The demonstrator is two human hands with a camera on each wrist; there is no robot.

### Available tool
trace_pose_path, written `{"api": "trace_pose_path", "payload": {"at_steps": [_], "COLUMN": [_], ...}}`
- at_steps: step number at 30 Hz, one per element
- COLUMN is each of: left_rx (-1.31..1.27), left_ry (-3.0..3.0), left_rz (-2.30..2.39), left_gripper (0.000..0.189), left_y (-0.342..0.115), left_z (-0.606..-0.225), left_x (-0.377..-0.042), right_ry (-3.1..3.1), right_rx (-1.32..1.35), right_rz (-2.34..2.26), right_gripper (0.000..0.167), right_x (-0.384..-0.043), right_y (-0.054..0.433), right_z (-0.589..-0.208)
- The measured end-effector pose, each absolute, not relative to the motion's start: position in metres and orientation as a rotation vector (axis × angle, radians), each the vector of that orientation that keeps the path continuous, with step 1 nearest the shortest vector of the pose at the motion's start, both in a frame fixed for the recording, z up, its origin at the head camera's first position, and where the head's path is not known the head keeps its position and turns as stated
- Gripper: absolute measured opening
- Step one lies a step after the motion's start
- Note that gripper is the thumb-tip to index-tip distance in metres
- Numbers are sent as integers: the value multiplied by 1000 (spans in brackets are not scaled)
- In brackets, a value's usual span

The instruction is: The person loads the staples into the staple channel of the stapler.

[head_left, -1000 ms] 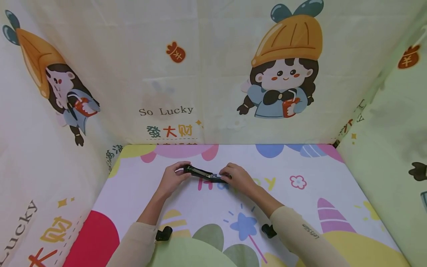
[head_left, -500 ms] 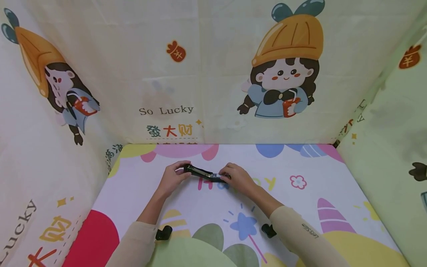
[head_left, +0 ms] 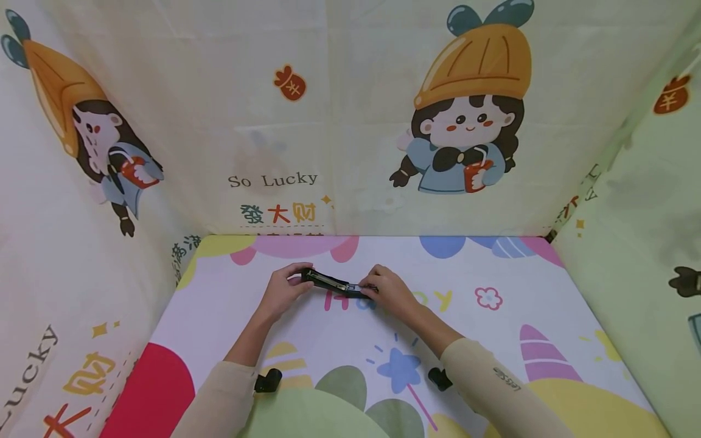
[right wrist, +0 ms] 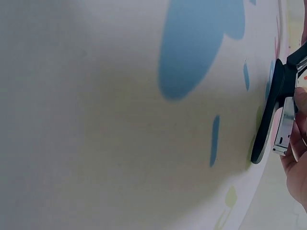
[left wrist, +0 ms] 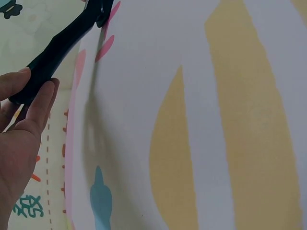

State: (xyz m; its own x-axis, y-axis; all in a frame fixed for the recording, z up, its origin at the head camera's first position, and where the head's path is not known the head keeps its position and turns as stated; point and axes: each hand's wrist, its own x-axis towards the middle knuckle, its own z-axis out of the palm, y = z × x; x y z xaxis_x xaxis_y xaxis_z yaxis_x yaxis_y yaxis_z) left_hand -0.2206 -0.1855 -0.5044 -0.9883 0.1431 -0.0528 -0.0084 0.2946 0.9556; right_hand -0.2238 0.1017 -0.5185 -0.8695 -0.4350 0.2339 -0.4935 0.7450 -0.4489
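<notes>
A black stapler (head_left: 331, 284), swung wide apart at its hinge, spans the space between my hands over the far middle of the table. My left hand (head_left: 285, 293) pinches the end of its upper arm (left wrist: 62, 48), thumb on one side and fingers on the other. At the opposite end, my right hand (head_left: 391, 293) holds the silver staple magazine (right wrist: 285, 127) with its fingertips. The magazine stands apart from the black base (right wrist: 266, 120), which lies low, close over the table. In the head view my right fingers cover part of the magazine.
The tabletop (head_left: 438, 328) wears a colourful printed cover. A printed cloth wall (head_left: 356, 121) rises at its back edge, with more cloth at left and right. Black devices (head_left: 268, 381) sit at both sleeve cuffs.
</notes>
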Motion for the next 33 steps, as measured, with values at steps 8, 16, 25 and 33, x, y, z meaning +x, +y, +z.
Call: {"api": "trace_pose_path", "payload": {"at_steps": [8,16,25,33], "left_rx": [109,126,145,126], "left_ry": [2433,2384,2363,2375], "left_rz": [1765,1832,1858,1846], "left_gripper": [48,49,49,49], "left_y": [-186,-186,-186,-185], "left_z": [-504,-505,-504,-504], "left_x": [-221,-222,-221,-221], "right_ry": [-2776,-2775,-2782,-2786], "right_rx": [779,797,795,898], "right_rz": [830,879,933,944], "right_gripper": [10,4,5,15], "right_x": [-226,-225,-225,-227], "right_y": [102,103,104,108], "right_z": [-523,-524,-525,-524]}}
